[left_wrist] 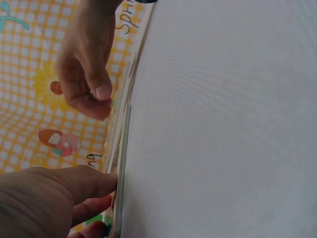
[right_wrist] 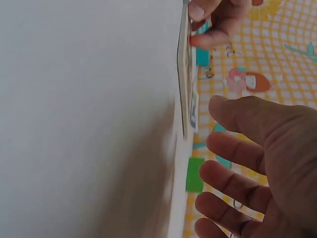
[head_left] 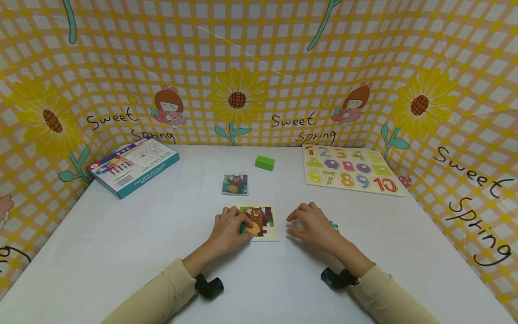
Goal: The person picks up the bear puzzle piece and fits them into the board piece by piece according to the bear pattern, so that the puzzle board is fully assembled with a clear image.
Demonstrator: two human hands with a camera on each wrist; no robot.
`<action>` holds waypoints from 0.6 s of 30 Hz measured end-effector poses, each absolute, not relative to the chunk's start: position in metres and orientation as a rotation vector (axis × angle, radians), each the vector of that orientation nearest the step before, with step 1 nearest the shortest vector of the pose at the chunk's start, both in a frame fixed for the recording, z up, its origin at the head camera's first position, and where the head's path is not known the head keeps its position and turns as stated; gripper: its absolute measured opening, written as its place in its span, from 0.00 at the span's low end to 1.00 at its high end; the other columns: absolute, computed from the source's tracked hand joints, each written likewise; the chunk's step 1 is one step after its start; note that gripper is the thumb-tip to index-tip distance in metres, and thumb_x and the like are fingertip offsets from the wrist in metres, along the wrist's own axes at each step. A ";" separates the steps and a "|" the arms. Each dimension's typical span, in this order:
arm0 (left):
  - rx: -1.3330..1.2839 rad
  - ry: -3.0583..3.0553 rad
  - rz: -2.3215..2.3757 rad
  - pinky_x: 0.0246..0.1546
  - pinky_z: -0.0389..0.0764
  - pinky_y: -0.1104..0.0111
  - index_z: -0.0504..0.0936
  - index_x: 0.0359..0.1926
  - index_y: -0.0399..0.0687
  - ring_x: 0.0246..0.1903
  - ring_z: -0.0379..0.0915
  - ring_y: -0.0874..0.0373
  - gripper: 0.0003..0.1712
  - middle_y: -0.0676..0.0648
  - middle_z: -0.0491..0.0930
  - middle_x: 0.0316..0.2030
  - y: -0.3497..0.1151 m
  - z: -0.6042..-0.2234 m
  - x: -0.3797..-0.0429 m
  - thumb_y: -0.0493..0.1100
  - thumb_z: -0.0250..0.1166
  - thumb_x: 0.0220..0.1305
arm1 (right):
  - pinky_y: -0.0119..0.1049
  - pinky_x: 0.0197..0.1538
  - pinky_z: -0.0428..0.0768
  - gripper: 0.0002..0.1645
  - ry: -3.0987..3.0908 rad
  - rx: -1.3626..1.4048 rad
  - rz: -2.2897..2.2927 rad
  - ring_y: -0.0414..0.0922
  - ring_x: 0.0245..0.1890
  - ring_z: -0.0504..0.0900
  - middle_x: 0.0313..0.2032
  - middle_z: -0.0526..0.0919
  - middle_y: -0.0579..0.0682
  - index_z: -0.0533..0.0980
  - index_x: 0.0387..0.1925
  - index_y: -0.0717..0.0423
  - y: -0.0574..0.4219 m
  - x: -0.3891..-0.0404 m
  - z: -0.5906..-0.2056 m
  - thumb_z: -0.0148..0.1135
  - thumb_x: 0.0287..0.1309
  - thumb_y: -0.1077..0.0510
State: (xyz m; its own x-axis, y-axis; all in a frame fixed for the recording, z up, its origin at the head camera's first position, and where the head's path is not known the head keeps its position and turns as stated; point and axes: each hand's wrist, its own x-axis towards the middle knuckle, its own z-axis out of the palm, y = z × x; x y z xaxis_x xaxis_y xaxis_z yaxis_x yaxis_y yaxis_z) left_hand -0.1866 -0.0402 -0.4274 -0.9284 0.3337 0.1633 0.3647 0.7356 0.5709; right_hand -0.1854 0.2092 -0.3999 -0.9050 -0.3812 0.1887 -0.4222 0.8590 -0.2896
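A small wooden bear jigsaw puzzle (head_left: 258,220) lies flat on the table, with bare tray showing at its lower right corner. My left hand (head_left: 229,229) holds the puzzle at its left side, the thumb at the near edge and a finger on the bear. In the left wrist view that thumb rests against the tray's thin edge. Just right of the puzzle, my right hand (head_left: 313,225) hovers with relaxed, spread fingers and nothing between them in the right wrist view. A teal puzzle piece (head_left: 334,226) is partly hidden behind this hand.
Behind the puzzle lies a bear picture card (head_left: 235,185). A green block (head_left: 265,163) sits farther back. A number-and-shape board (head_left: 350,170) occupies the back right, and a boxed bead set (head_left: 135,166) the back left. Checked cloth (head_left: 259,54) surrounds the table.
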 end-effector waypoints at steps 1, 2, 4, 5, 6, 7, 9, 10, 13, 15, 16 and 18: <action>-0.581 -2.880 -0.962 0.44 0.61 0.56 0.82 0.32 0.54 0.44 0.61 0.53 0.07 0.49 0.73 0.41 -0.040 -0.428 -0.187 0.44 0.68 0.48 | 0.41 0.45 0.68 0.13 -2.913 0.613 0.500 0.45 0.41 0.69 0.37 0.80 0.46 0.82 0.35 0.51 0.214 -0.185 -0.400 0.72 0.45 0.52; -0.583 -2.880 -0.964 0.45 0.61 0.56 0.82 0.32 0.54 0.44 0.61 0.53 0.07 0.49 0.73 0.41 -0.040 -0.428 -0.187 0.43 0.68 0.48 | 0.41 0.45 0.68 0.13 -2.916 0.597 0.503 0.46 0.41 0.69 0.37 0.80 0.47 0.82 0.35 0.52 0.220 -0.184 -0.400 0.72 0.45 0.53; -0.583 -2.883 -0.967 0.45 0.61 0.55 0.82 0.32 0.54 0.44 0.61 0.53 0.07 0.49 0.73 0.41 -0.040 -0.427 -0.186 0.43 0.68 0.49 | 0.42 0.44 0.68 0.14 -2.919 0.570 0.491 0.46 0.41 0.70 0.37 0.80 0.48 0.82 0.36 0.52 0.231 -0.183 -0.400 0.72 0.45 0.53; -0.584 -2.884 -0.969 0.46 0.61 0.55 0.82 0.32 0.54 0.45 0.61 0.53 0.07 0.49 0.73 0.41 -0.041 -0.427 -0.186 0.43 0.68 0.49 | 0.42 0.44 0.68 0.14 -2.923 0.555 0.486 0.47 0.41 0.70 0.37 0.80 0.48 0.82 0.36 0.52 0.236 -0.182 -0.400 0.72 0.45 0.53; -0.584 -2.884 -0.970 0.46 0.61 0.54 0.82 0.32 0.54 0.45 0.61 0.53 0.07 0.49 0.72 0.41 -0.041 -0.427 -0.186 0.43 0.68 0.49 | 0.42 0.44 0.68 0.14 -2.924 0.545 0.489 0.47 0.41 0.70 0.37 0.80 0.49 0.82 0.36 0.53 0.242 -0.182 -0.400 0.72 0.46 0.53; -0.584 -2.884 -0.974 0.47 0.61 0.54 0.82 0.32 0.54 0.45 0.61 0.53 0.07 0.49 0.72 0.41 -0.041 -0.427 -0.186 0.43 0.68 0.49 | 0.42 0.44 0.68 0.14 -2.926 0.537 0.494 0.47 0.41 0.70 0.38 0.80 0.49 0.82 0.36 0.52 0.247 -0.181 -0.400 0.71 0.46 0.53; -0.585 -2.882 -0.975 0.47 0.61 0.53 0.82 0.32 0.54 0.45 0.61 0.53 0.07 0.49 0.72 0.40 -0.041 -0.427 -0.186 0.43 0.68 0.49 | 0.41 0.43 0.67 0.14 -2.930 0.515 0.506 0.47 0.41 0.69 0.38 0.80 0.49 0.82 0.37 0.52 0.257 -0.179 -0.401 0.71 0.46 0.53; -0.585 -2.880 -0.975 0.47 0.61 0.53 0.82 0.32 0.54 0.45 0.61 0.53 0.06 0.49 0.72 0.40 -0.041 -0.427 -0.186 0.43 0.68 0.49 | 0.41 0.43 0.67 0.14 -2.932 0.502 0.515 0.47 0.41 0.69 0.38 0.80 0.50 0.81 0.37 0.52 0.262 -0.178 -0.401 0.71 0.47 0.53; -0.588 -2.874 -0.976 0.47 0.61 0.53 0.82 0.32 0.54 0.45 0.61 0.53 0.07 0.49 0.72 0.40 -0.041 -0.428 -0.186 0.43 0.68 0.49 | 0.40 0.42 0.66 0.15 -2.952 0.457 0.532 0.47 0.42 0.69 0.40 0.80 0.50 0.81 0.39 0.52 0.273 -0.176 -0.402 0.71 0.47 0.53; -0.590 -2.872 -0.976 0.47 0.61 0.54 0.82 0.32 0.54 0.45 0.61 0.53 0.07 0.50 0.72 0.40 -0.041 -0.428 -0.186 0.43 0.68 0.49 | 0.41 0.43 0.67 0.16 -2.965 0.436 0.517 0.48 0.42 0.69 0.40 0.80 0.51 0.81 0.40 0.53 0.280 -0.175 -0.402 0.70 0.47 0.53; -0.590 -2.871 -0.976 0.47 0.61 0.54 0.82 0.32 0.54 0.45 0.61 0.53 0.07 0.50 0.72 0.40 -0.041 -0.428 -0.186 0.43 0.68 0.49 | 0.41 0.43 0.67 0.17 -2.972 0.428 0.506 0.49 0.42 0.69 0.40 0.79 0.51 0.81 0.40 0.54 0.283 -0.174 -0.403 0.70 0.47 0.53; -0.592 -2.870 -0.973 0.46 0.61 0.54 0.82 0.32 0.54 0.44 0.61 0.53 0.07 0.50 0.72 0.40 -0.042 -0.428 -0.186 0.43 0.68 0.49 | 0.41 0.43 0.67 0.18 -2.983 0.417 0.483 0.49 0.42 0.69 0.40 0.79 0.51 0.81 0.41 0.54 0.288 -0.174 -0.403 0.70 0.47 0.53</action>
State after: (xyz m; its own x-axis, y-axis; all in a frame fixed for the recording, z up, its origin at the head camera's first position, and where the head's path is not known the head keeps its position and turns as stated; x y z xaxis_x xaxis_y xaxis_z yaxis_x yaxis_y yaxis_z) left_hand -0.1862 -0.0415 -0.4283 -0.9251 0.3388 0.1712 0.3730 0.7280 0.5752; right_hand -0.1743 0.2884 -0.4029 -0.9585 -0.2527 0.1321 -0.2815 0.9125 -0.2967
